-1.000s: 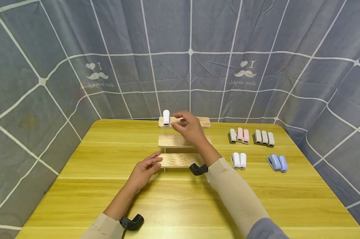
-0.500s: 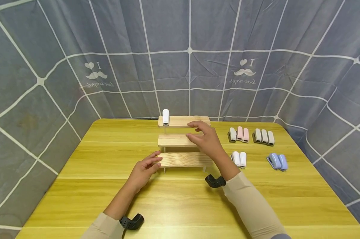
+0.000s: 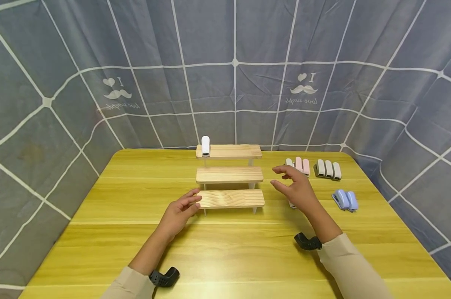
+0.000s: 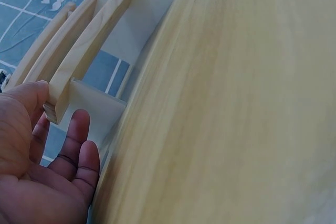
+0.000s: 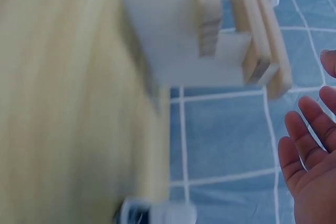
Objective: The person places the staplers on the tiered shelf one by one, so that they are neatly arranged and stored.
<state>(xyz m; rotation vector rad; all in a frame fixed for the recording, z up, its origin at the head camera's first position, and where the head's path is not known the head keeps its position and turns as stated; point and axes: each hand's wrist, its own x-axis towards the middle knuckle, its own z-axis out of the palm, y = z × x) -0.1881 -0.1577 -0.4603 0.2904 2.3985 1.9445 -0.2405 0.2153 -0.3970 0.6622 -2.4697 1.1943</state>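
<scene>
A three-tier wooden display stand (image 3: 229, 174) with pale boards on whitish supports stands at the table's middle. One small white stapler (image 3: 205, 146) is upright at the left end of its top board. At the lowest board's left end, my left hand (image 3: 178, 214) pinches the corner (image 4: 55, 106) with thumb and fingers. My right hand (image 3: 296, 189) is in the air right of the stand, fingers loosely bent and holding nothing. Beneath it, white staplers (image 3: 292, 204) are mostly hidden, one blurred at the bottom of the right wrist view.
On the right, pink staplers (image 3: 302, 165) beside a partly covered grey one, a row of grey staplers (image 3: 328, 169) and two blue staplers (image 3: 345, 200) lie on the wooden table (image 3: 225, 253). A grey checked curtain (image 3: 210, 91) hangs behind and at the sides.
My right hand has drawn away from the white stapler on the top board, moving right and toward me until over the table's staplers. My left hand has stayed at the lowest board.
</scene>
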